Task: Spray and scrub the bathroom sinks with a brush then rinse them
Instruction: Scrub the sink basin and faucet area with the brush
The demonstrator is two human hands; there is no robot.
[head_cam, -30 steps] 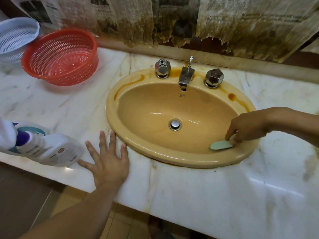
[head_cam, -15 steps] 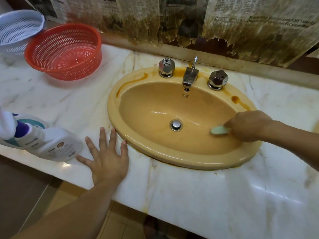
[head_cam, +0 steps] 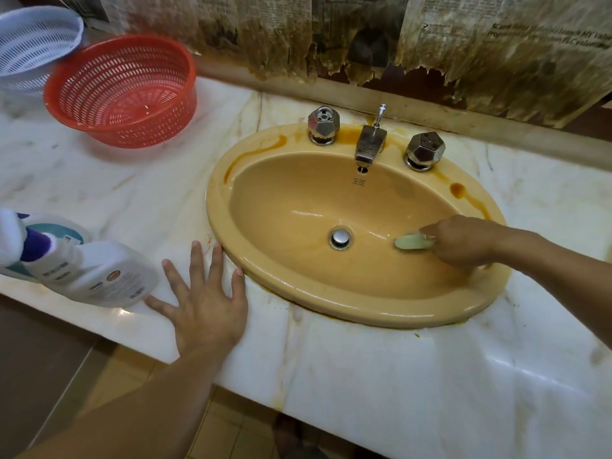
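Observation:
A tan oval sink (head_cam: pixel 298 303) with brown stains on its rim is set into a white marble counter (head_cam: pixel 381 376). My right hand (head_cam: pixel 463 241) grips a pale green brush (head_cam: pixel 412 241) inside the basin, right of the metal drain (head_cam: pixel 340 238). My left hand (head_cam: pixel 205 299) lies flat with fingers spread on the counter, touching the sink's left rim. A white spray bottle (head_cam: pixel 82 270) with a purple neck lies on its side just left of that hand. The faucet (head_cam: pixel 369 144) stands at the back between two metal knobs.
A red plastic colander (head_cam: pixel 122 94) sits on the counter at the back left, with a white colander (head_cam: pixel 29 44) behind it. Torn, stained newspaper (head_cam: pixel 364 38) covers the wall behind the sink. The counter's front edge drops to a tiled floor.
My right hand has carried the brush from the sink's right rim down into the basin toward the drain. My left hand stays flat on the counter.

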